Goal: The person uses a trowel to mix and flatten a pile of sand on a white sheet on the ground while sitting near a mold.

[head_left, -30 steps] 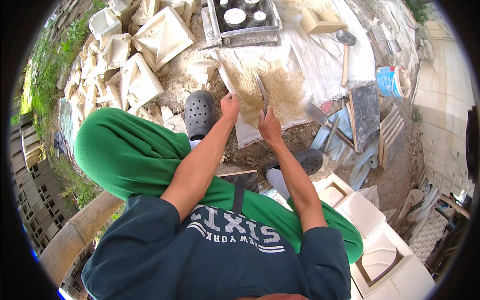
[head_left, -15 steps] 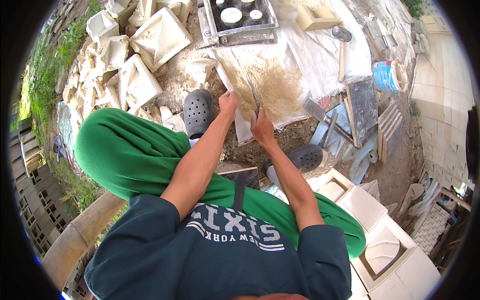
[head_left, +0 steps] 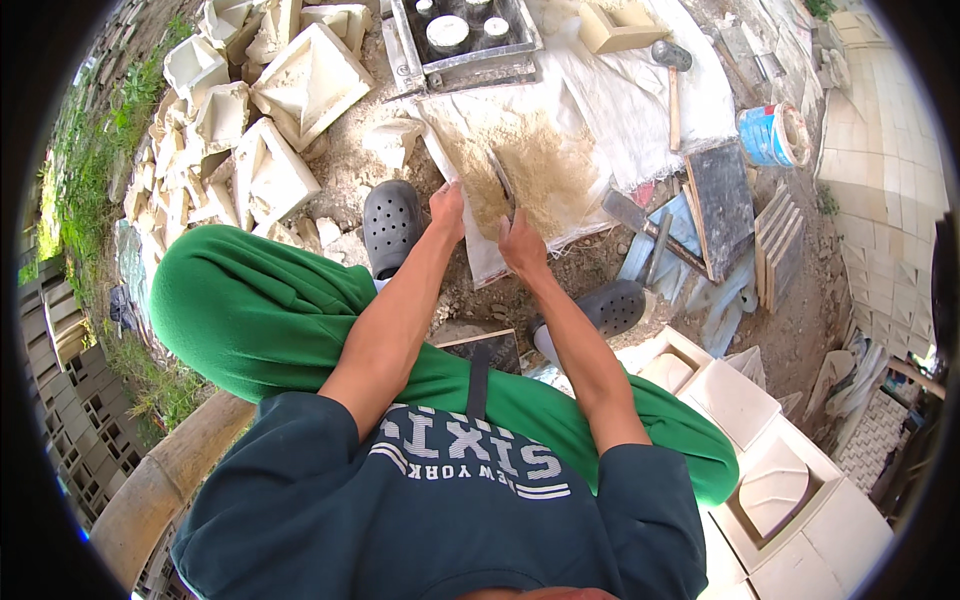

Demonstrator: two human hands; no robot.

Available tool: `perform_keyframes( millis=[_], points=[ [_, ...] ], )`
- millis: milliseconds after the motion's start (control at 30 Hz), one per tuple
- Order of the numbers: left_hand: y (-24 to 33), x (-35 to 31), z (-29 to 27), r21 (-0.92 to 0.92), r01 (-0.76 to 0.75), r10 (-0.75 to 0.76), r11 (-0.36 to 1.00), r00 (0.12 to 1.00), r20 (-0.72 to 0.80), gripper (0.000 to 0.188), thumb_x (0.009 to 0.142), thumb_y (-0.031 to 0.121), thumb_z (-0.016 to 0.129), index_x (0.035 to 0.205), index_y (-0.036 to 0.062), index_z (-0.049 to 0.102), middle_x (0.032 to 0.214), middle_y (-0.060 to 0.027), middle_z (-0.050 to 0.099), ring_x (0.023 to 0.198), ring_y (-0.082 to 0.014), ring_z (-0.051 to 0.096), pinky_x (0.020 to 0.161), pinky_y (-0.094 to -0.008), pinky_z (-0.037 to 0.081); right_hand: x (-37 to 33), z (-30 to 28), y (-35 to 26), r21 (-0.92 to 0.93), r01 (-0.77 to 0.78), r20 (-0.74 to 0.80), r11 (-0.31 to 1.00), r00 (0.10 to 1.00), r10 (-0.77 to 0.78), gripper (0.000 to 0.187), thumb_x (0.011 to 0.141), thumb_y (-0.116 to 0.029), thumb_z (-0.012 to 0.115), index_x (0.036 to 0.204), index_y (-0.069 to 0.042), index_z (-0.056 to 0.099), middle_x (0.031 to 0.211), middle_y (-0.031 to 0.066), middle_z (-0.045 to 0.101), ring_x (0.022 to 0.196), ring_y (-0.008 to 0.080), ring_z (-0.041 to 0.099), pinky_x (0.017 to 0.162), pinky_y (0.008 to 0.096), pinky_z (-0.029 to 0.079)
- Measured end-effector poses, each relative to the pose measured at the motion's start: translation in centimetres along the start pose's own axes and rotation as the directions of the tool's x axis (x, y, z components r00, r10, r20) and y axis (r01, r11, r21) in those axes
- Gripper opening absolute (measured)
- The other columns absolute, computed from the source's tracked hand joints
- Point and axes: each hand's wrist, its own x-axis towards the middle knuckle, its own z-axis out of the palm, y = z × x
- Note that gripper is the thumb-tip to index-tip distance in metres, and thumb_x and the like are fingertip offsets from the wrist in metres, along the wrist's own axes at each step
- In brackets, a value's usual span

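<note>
Gripping one blade (head_left: 500,170) (right hand (head_left: 522,243)), one sheet (head_left: 485,262)

A white sheet (head_left: 630,115) carries tan powder (head_left: 548,165) and a mallet (head_left: 674,95).

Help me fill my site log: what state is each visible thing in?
Left hand: closed at the white sheet's edge
Right hand: closed on the blade tool
Blade tool: held, over the powder
White sheet: spread out, powder on it
Pale molded pieces: heaped, some broken
Mallet: lying on the sheet
Dark frame: open-topped, holding round pieces
Clogs: worn
</note>
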Motion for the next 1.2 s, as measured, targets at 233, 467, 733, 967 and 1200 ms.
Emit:
perform_keyframes(
  millis=[233, 467, 733, 967, 1200],
  points=[
    [0.2, -0.2, 0.2, 0.023, 0.012, -0.011, 1.0, 1.0, -0.023, 0.038, 0.1, 0.027, 0.047, 0.126, 0.0, 0.053, 0.115, -0.0133, 0.06, 0.1, -0.0258, 0.059, 0.084, -0.0443, 0.051, 0.9, -0.9, 0.3, 0.009, 0.001, -0.02, 1.0, 1.0, -0.001, 0.035, 0.096, -0.034, 0.043, 0.104, 0.0, 0.043, 0.08, 0.0314, 0.062, 0.074, 0.0504, 0.06, 0.066, 0.0585, 0.046],
    [-0.8, 2.1, -1.4, 0.039, -0.007, 0.008, 0.999, 1.0, -0.019, 0.04, 0.099, 0.027, 0.049, 0.127, -0.0005, 0.053, 0.116, -0.0137, 0.06, 0.101, -0.0259, 0.059, 0.085, -0.0436, 0.05, 2.6, -1.6, -0.4, 0.0, -0.029, -0.08, 1.0, 0.996, 0.029, 0.036, 0.096, -0.034, 0.044, 0.106, 0.001, 0.043, 0.077, 0.0328, 0.061, 0.074, 0.0506, 0.061, 0.062, 0.057, 0.047],
    [-1.0, 1.2, -0.9, 0.012, 0.006, -0.006, 1.0, 1.0, -0.017, 0.038, 0.099, 0.026, 0.049, 0.125, 0.0001, 0.055, 0.114, -0.0143, 0.061, 0.1, -0.0257, 0.059, 0.085, -0.0429, 0.05, 2.4, -1.0, 0.3, 0.028, -0.027, -0.136, 0.999, 0.99, 0.031, 0.04, 0.096, -0.035, 0.043, 0.112, 0.002, 0.044, 0.076, 0.0326, 0.062, 0.072, 0.0504, 0.061, 0.063, 0.0574, 0.047],
    [-0.2, 0.3, 0.0, 0.059, 0.013, -0.009, 0.998, 0.998, -0.068, 0.038, 0.099, 0.027, 0.049, 0.125, 0.0003, 0.055, 0.115, -0.0143, 0.061, 0.101, -0.0261, 0.06, 0.086, -0.0431, 0.049, 1.1, -1.0, 0.4, 0.05, -0.004, -0.101, 0.999, 0.995, 0.009, 0.038, 0.096, -0.034, 0.043, 0.107, 0.002, 0.044, 0.074, 0.0326, 0.061, 0.071, 0.0511, 0.06, 0.064, 0.0587, 0.046],
    [-1.1, 1.2, -1.2, 0.13, -0.029, 0.041, 0.991, 0.995, -0.087, 0.043, 0.097, 0.031, 0.051, 0.123, -0.0031, 0.054, 0.112, -0.0151, 0.061, 0.097, -0.0263, 0.06, 0.084, -0.0439, 0.049, 0.4, -0.8, -0.5, 0.041, 0.01, -0.084, 0.999, 0.996, -0.006, 0.036, 0.097, -0.033, 0.042, 0.104, 0.001, 0.044, 0.081, 0.0303, 0.063, 0.076, 0.0495, 0.061, 0.067, 0.0577, 0.047]
  ],
)
